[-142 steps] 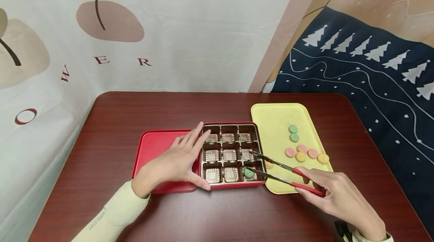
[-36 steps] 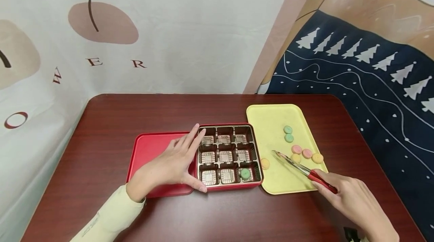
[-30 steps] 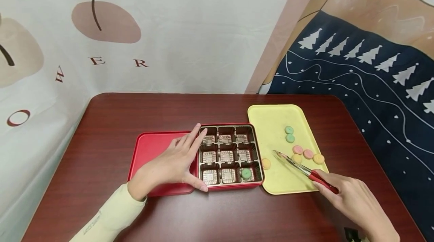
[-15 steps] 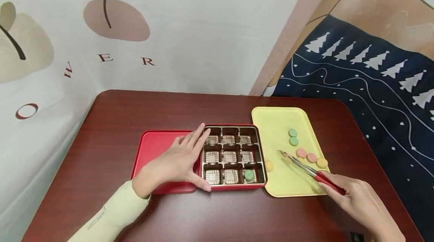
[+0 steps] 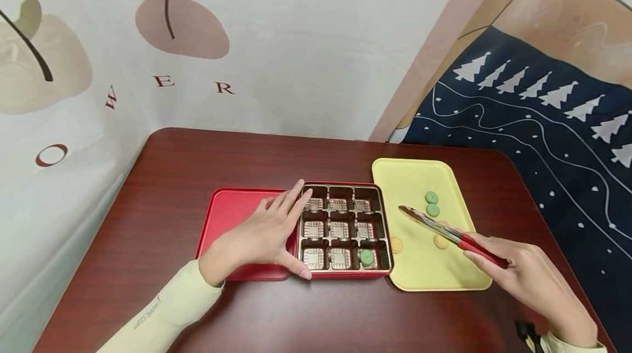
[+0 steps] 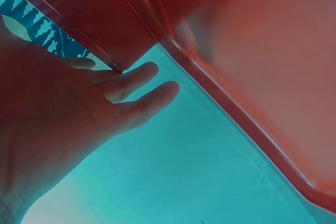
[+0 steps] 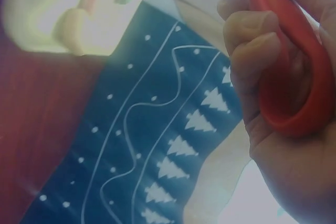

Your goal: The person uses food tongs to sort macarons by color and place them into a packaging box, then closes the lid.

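Observation:
My left hand (image 5: pixel 259 240) rests against the left side of a red tin box (image 5: pixel 348 274), fingers spread over its edge. The box holds a brown-gold insert of small compartments, and a green macaron (image 5: pixel 366 257) sits in the front right one. In my right hand (image 5: pixel 530 273) I grip metal tongs (image 5: pixel 434 225) by red handles; the arms are close together, tips over a yellow tray (image 5: pixel 429 279). On the tray lie two green macarons (image 5: pixel 432 209), a yellow macaron (image 5: pixel 441 241) beside the tongs and another yellow macaron (image 5: pixel 396 245) by the box. The tongs mostly cover the pink macarons.
A red lid (image 5: pixel 234 207) lies left of the box, partly under my left forearm. Everything stands on a dark wooden table (image 5: pixel 257 155), with a printed white curtain (image 5: pixel 306 56) behind it and a navy cloth (image 5: pixel 523 150) at the right.
Earlier the tongs were spread at the green macaron in the box. They have moved right over the tray, come together, and lately risen slightly toward its far side. My left hand has stayed put.

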Action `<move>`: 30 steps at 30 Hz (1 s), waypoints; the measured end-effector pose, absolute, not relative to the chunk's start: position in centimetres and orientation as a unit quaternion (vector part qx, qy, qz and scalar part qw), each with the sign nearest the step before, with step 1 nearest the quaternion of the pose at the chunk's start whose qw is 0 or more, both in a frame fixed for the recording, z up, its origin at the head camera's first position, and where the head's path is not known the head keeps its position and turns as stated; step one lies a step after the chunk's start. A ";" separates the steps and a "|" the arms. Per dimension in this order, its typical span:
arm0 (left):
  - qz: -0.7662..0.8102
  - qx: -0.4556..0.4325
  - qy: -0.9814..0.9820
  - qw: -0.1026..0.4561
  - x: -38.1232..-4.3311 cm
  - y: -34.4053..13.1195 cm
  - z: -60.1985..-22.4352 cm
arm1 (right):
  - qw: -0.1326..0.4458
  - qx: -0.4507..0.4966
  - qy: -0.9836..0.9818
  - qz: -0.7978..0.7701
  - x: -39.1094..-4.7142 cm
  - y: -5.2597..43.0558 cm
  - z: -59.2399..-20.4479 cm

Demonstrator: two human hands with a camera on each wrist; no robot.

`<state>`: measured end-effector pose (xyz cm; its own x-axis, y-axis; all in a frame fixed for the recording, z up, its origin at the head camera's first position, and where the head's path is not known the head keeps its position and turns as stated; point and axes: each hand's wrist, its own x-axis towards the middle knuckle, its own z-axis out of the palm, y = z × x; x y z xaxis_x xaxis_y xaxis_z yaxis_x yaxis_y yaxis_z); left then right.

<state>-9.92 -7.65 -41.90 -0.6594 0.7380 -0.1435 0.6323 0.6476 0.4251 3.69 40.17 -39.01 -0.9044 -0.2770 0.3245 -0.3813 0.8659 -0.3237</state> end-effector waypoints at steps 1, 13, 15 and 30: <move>0.172 0.383 0.894 0.154 -9.9 -7.6 -41.9 | 0.134 0.177 -0.956 0.192 3.5 40.0 -38.8; 0.173 0.379 0.895 0.160 -9.9 -7.6 -41.9 | 0.090 0.214 -0.950 0.208 1.0 37.0 -37.7; 0.174 0.377 0.895 0.164 -9.8 -7.6 -41.9 | 0.083 0.220 -0.949 0.209 0.7 36.4 -37.8; 0.182 0.372 0.895 0.166 -9.8 -7.7 -41.6 | 0.043 0.293 -0.933 0.205 -1.4 32.7 -39.2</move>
